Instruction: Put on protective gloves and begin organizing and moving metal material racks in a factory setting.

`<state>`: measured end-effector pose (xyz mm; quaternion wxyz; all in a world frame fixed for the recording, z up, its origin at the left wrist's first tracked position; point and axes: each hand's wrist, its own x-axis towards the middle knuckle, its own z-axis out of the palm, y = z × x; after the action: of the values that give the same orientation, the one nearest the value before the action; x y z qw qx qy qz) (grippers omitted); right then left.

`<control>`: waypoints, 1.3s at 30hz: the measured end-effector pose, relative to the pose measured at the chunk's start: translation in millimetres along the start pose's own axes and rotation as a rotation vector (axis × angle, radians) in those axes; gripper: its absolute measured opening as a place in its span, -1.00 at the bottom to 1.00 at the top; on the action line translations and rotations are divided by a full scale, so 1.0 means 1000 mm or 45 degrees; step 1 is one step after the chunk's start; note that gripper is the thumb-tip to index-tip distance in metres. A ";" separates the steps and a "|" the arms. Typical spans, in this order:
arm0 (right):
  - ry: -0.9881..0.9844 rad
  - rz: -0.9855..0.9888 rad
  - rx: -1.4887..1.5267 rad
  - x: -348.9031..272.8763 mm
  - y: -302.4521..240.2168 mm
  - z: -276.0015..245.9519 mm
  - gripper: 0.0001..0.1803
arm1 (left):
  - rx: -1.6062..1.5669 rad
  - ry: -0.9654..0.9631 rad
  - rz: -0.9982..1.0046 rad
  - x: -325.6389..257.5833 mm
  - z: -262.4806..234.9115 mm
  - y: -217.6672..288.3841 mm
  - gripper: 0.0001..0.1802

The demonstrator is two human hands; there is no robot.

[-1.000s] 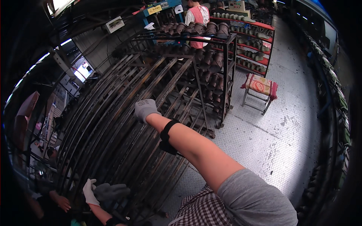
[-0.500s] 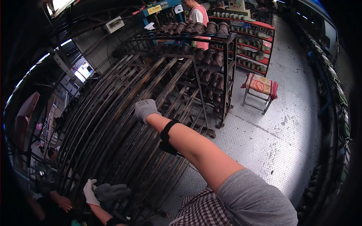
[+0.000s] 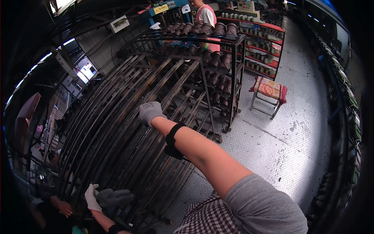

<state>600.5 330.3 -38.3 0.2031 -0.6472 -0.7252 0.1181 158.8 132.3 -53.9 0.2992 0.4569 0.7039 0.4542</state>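
My right hand (image 3: 151, 112), in a light grey glove, is closed round a dark metal bar of a long slatted rack (image 3: 171, 80). The arm is stretched forward over the rack, with a black strap near the wrist. Low on the left, my left hand (image 3: 92, 197) wears a whitish glove and stands at the rack's near end. From its palm side a dark grey glove (image 3: 115, 197) sticks out to the right. My left fingers seem closed on it, though they are partly hidden.
Beyond stands a rack of dark shoe forms (image 3: 216, 60); red shelves (image 3: 274, 37) with greenish shoes are behind it. A cloth-covered stool (image 3: 269, 89) stands on the metal floor. A person (image 3: 205, 15) is at the back; another person's hand (image 3: 64, 208) is at lower left.
My two hands hold nearly the same places. The person at the back has shifted slightly right, and the other person's hand at lower left has moved a little to the left.
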 end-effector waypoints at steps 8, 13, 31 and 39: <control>0.009 0.003 -0.002 -0.001 0.000 -0.002 -0.70 | -0.010 0.003 0.011 0.001 0.001 -0.002 -0.57; -0.006 0.002 -0.003 -0.001 -0.001 -0.002 -0.71 | -0.010 0.003 0.014 0.000 -0.001 -0.003 -0.57; -0.004 0.012 0.006 0.001 -0.002 0.000 -0.70 | 0.045 0.003 0.050 0.003 -0.003 -0.005 -0.57; -0.021 0.017 0.003 -0.003 0.000 -0.003 -0.73 | -0.003 -0.017 -0.001 0.006 -0.004 -0.008 -0.56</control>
<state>602.1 326.9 -35.8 0.1971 -0.6508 -0.7224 0.1255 149.8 135.3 -59.4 0.3047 0.4591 0.7016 0.4519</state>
